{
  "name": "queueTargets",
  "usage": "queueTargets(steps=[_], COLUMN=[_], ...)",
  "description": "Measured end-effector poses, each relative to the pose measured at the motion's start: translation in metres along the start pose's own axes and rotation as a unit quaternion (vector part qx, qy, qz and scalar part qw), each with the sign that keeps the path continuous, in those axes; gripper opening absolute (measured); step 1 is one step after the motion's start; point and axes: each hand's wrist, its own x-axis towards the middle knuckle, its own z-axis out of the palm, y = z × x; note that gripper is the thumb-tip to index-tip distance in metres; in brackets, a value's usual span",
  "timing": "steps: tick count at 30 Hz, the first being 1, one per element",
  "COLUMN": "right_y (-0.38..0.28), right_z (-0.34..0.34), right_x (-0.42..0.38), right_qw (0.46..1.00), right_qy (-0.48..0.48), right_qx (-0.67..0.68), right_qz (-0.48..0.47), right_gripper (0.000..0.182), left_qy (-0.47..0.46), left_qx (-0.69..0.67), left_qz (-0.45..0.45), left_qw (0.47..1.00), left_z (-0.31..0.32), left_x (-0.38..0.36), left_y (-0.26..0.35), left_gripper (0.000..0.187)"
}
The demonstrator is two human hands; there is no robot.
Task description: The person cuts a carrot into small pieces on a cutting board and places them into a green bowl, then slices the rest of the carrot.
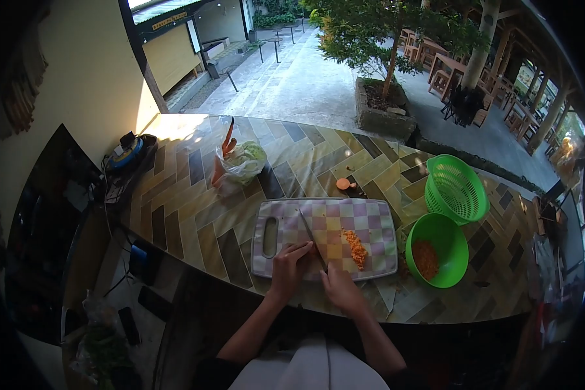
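A checkered cutting board [325,214] lies in front of me. My right hand [339,285] is closed round the handle of a knife [309,227], whose blade points away from me and to the left. My left hand [292,261] is at the left side of the blade with its fingers bent together; anything under them is hidden. Right of the blade sits a small heap of chopped orange pieces [355,250]. More orange pieces [425,259] lie in a green bowl [458,250] beside the board.
Behind the bowl a green colander [458,188] leans. A plastic bag [242,162] with carrots and a pale green vegetable stands beyond the board. Cut carrot pieces [344,184] lie on the tiled table [195,214]. Cables and a blue-topped device [125,156] are at the left.
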Motion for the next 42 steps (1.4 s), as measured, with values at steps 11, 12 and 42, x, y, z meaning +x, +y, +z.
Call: queueTargets(steps=[11,12,42], right_y=[-0.007,-0.004,-0.026], right_z=[-0.01,-0.011,-0.027], right_x=[-0.038,-0.04,-0.048], right_qw=[0.998,0.998,0.997], right_qy=[0.027,0.034,0.042], right_qx=[0.003,0.003,0.059], right_qz=[0.05,0.047,0.007], right_gripper=[0.029,0.028,0.028], left_qy=[0.015,0.019,0.012], left_qx=[0.033,0.028,-0.005], left_qz=[-0.019,-0.018,-0.051], left_qw=[0.999,0.999,0.999], left_z=[0.003,0.002,-0.016], left_x=[-0.005,-0.007,0.004], left_y=[0.006,0.007,0.0], left_gripper=[0.029,0.03,0.025])
